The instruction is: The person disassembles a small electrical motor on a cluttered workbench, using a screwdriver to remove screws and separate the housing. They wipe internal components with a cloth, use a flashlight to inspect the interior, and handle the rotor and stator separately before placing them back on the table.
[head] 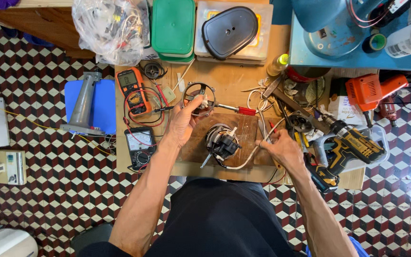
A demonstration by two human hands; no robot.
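The person is sitting at a low wooden worktable [224,85] set on a chequered tile floor, taking apart a small electric fan motor. The left hand [182,123] is lifting a round black metal motor end ring with spokes [199,98] off the bench, thumb and fingers pinched on its lower rim so it tilts toward the camera. The right hand [281,148] is resting lower on the table, its fingers closed around a thin white wire lead [250,154] that curves back to the dark wound motor core with a protruding shaft [222,141], which is standing on a brown wooden board [243,128] between the two hands. A red-handled screwdriver [239,110] is lying just behind the ring, an orange digital multimeter [132,88] and a black analogue meter [140,145] are sitting to the left, and a yellow-and-black cordless drill [350,150] is lying to the right. The step in hand looks like separating the housing from the core; the next move seems to call for setting the ring aside without snagging the lead, while the right hand keeps the wire slack.
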